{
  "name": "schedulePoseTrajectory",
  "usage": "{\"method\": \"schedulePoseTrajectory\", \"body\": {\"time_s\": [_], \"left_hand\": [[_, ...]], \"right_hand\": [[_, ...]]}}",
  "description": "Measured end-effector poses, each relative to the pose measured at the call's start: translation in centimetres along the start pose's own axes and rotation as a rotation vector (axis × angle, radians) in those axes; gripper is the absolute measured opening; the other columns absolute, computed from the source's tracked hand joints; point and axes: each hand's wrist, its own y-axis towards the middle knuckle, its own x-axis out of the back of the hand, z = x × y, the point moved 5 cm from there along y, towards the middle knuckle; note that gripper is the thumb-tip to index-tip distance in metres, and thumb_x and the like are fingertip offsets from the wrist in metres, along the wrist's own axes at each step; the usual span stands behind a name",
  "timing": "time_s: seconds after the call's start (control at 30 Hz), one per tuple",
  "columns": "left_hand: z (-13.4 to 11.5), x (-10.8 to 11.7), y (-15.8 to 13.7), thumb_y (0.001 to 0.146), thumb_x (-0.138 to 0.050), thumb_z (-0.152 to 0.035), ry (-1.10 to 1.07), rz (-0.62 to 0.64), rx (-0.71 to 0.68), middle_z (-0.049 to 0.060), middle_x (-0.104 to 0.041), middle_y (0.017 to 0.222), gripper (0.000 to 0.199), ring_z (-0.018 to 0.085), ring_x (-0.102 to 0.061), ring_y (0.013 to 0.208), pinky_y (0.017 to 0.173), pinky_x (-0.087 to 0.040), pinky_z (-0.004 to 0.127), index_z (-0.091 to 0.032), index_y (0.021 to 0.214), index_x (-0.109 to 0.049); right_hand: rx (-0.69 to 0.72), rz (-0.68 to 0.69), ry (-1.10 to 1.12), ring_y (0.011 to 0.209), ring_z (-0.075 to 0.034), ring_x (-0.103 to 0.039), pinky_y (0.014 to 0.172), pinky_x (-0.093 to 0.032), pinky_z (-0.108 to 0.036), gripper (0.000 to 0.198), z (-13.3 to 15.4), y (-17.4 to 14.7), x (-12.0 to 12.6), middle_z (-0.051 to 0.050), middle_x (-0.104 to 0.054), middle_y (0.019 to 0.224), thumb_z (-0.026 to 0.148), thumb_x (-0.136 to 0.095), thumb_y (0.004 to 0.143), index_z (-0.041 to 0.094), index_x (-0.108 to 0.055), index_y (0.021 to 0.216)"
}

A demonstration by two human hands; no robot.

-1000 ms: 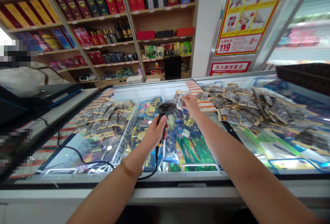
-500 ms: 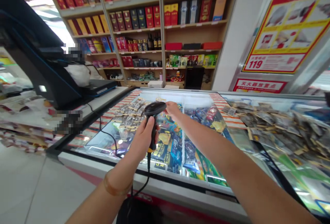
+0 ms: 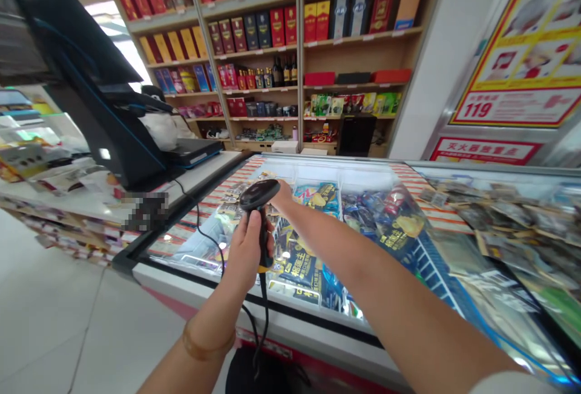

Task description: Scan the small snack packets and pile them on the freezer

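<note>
My left hand (image 3: 246,249) is wrapped around the handle of a black barcode scanner (image 3: 259,194), held upright above the glass-topped freezer (image 3: 218,264). A cable hangs from the bottom of the grip. My right hand (image 3: 284,193) reaches forward just behind the scanner's head, over small packets (image 3: 233,191) lying on the glass. Its fingers are hidden by the scanner, so whether they hold anything does not show. Under the glass lie colourful frozen-food bags (image 3: 297,261).
A black checkout terminal (image 3: 97,91) stands on the left counter. More small packets (image 3: 521,200) are heaped on the right side of the freezer. Shelves with boxes and bottles (image 3: 254,34) line the back. A loose black cable (image 3: 200,224) crosses the glass.
The scanner and both hands have shifted slightly left in view, and my right forearm now reaches further across. The view has turned a little, so the terminal and shelves appear further right.
</note>
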Motion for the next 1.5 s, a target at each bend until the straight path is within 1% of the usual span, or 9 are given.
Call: {"method": "schedulePoseTrajectory", "body": {"time_s": [0.23,0.37,0.5,0.7,0.87,1.1,1.2,1.33,1.5], "left_hand": [[0.9,-1.9,1.4,0.078,-0.062,-0.073,-0.019,-0.021,0.014,-0.005,-0.057,0.062,0.055,0.009,-0.050,0.042,0.039,-0.037,0.021,-0.020,0.090,-0.051],[1.4,-5.4,2.1,0.077,-0.066,-0.071,-0.062,0.028,0.020,-0.005,-0.058,0.068,0.055,0.007,-0.049,0.043,0.039,-0.039,0.020,-0.020,0.092,-0.052],[2.6,-10.7,3.0,0.074,-0.067,-0.072,-0.080,0.110,0.063,-0.005,-0.058,0.069,0.057,0.007,-0.048,0.043,0.038,-0.039,0.021,-0.020,0.092,-0.052],[5.1,-18.8,3.5,0.077,-0.062,-0.074,-0.076,0.233,0.084,-0.005,-0.056,0.064,0.056,0.008,-0.047,0.040,0.037,-0.037,0.021,-0.021,0.088,-0.051],[7.0,-21.8,2.8,0.079,-0.061,-0.073,-0.062,0.285,0.103,-0.004,-0.058,0.065,0.054,0.008,-0.049,0.042,0.039,-0.038,0.020,-0.021,0.090,-0.051],[8.5,-20.7,2.1,0.077,-0.064,-0.074,0.045,0.312,0.098,-0.005,-0.054,0.057,0.055,0.008,-0.048,0.041,0.039,-0.039,0.021,-0.022,0.083,-0.049],[8.8,-20.6,2.0,0.078,-0.063,-0.074,0.051,0.321,0.105,-0.005,-0.054,0.058,0.054,0.009,-0.049,0.042,0.039,-0.039,0.021,-0.022,0.084,-0.049],[9.1,-21.0,1.9,0.078,-0.065,-0.071,0.023,0.341,0.073,-0.003,-0.058,0.070,0.053,0.007,-0.049,0.044,0.039,-0.040,0.021,-0.021,0.086,-0.049],[9.5,-21.4,1.5,0.078,-0.064,-0.072,0.069,0.396,0.058,-0.004,-0.057,0.074,0.054,0.006,-0.049,0.045,0.039,-0.041,0.021,-0.021,0.088,-0.049]], "right_hand": [[-0.130,-0.147,-0.061,0.093,-0.022,-0.070,0.074,-0.048,-0.026,0.019,-2.8,-0.9,4.3,-0.005,-0.077,0.096,0.034,-0.058,0.090,0.020,-0.072,0.093],[-0.181,-0.243,-0.116,0.091,-0.019,-0.069,0.078,-0.050,-0.026,0.023,-8.6,-3.3,11.4,-0.003,-0.076,0.098,0.030,-0.049,0.095,0.022,-0.070,0.100],[-0.269,-0.369,-0.233,0.112,-0.023,-0.064,0.096,-0.047,-0.032,0.026,-15.9,-7.7,20.7,-0.011,-0.069,0.119,0.020,-0.052,0.091,0.018,-0.067,0.112],[-0.530,-0.544,-0.573,0.144,-0.039,-0.036,0.114,-0.028,-0.053,0.059,-24.3,-13.3,30.0,-0.024,-0.044,0.152,0.032,-0.059,0.090,0.011,-0.050,0.144],[-0.657,-0.431,-0.648,0.148,-0.043,-0.026,0.117,-0.013,-0.063,0.072,-27.2,-14.2,30.3,-0.027,-0.036,0.158,0.052,-0.049,0.095,0.008,-0.042,0.152],[-0.382,-0.388,-0.629,0.124,-0.037,-0.054,0.107,-0.035,-0.054,0.045,-24.1,-13.2,29.3,-0.019,-0.064,0.126,0.051,-0.047,0.098,0.018,-0.067,0.120],[-0.406,-0.414,-0.629,0.128,-0.040,-0.050,0.106,-0.035,-0.055,0.060,-24.3,-13.2,29.3,-0.022,-0.061,0.132,0.065,-0.049,0.093,0.015,-0.066,0.123],[-0.383,-0.242,-0.598,0.128,-0.041,-0.052,0.106,-0.035,-0.054,0.075,-25.1,-12.6,27.6,-0.022,-0.064,0.128,0.083,-0.044,0.085,0.016,-0.073,0.105],[-0.328,-0.213,-0.526,0.127,-0.039,-0.055,0.106,-0.036,-0.052,0.054,-24.0,-11.8,26.3,-0.017,-0.068,0.126,0.067,-0.067,0.080,0.020,-0.073,0.106]]}}
